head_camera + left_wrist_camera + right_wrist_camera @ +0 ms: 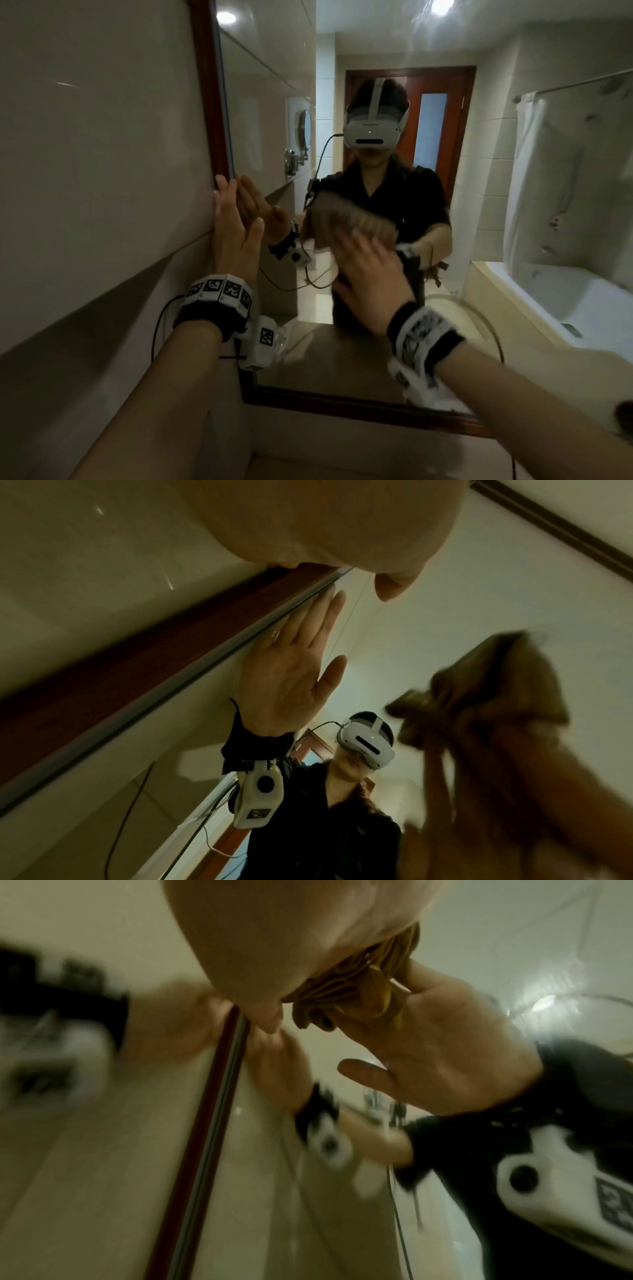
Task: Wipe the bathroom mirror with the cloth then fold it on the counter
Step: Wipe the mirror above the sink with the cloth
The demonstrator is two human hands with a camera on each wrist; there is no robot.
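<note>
The brown, bunched-up soft cloth is pressed flat against the glass of the wood-framed bathroom mirror under the right hand, whose fingers lie spread over it rather than gripping. The left hand rests open, fingers straight, on the mirror's left frame edge. The cloth looks light and limp, likely to crumple and slide under the palm, so a broad flat press suits wiping. For folding on the worktop, pinching two corners should serve best.
</note>
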